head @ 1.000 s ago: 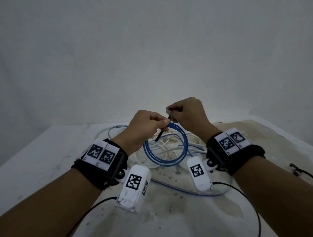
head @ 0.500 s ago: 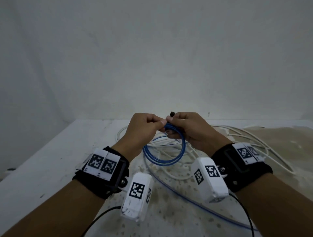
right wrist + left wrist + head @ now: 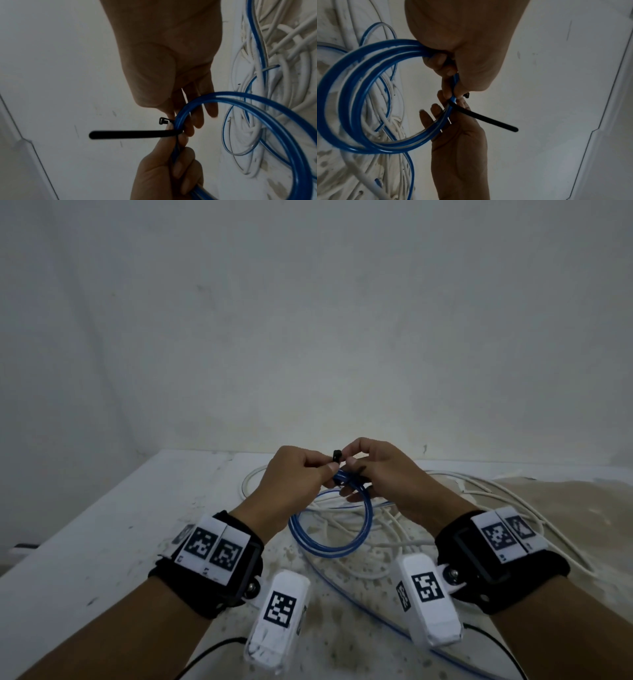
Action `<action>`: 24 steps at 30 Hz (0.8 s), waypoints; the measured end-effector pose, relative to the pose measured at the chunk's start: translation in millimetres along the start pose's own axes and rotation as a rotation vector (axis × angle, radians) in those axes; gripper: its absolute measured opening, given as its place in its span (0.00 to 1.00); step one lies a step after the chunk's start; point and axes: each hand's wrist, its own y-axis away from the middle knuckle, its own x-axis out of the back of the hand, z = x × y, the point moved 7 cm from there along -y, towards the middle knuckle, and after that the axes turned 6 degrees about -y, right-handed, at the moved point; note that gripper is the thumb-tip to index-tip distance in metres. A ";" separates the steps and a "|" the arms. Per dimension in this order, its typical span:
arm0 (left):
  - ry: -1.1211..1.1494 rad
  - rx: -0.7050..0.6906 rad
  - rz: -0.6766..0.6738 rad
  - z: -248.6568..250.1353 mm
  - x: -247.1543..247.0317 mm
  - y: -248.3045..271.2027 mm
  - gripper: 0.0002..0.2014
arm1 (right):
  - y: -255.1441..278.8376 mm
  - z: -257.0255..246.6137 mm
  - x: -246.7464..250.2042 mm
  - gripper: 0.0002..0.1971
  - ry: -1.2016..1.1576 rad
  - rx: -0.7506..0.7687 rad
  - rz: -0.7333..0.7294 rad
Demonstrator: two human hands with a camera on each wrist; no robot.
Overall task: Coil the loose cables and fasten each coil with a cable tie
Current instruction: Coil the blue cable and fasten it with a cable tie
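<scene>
The blue cable coil hangs above the worktop, its top bunched between both hands. The left hand has its grip curled round the coil's strands. The right hand pinches the black cable tie right against the coil, fingers bent. The head view shows only the tie's small head poking up above the coil. The wrist views show the tie wrapped across the strands, its long tail sticking out free away from the coil. White cables lie tangled under the coil.
</scene>
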 end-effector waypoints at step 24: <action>0.219 0.322 0.028 17.0 -11.3 13.6 0.07 | 29.3 -49.5 -2.4 0.16 0.763 0.432 0.310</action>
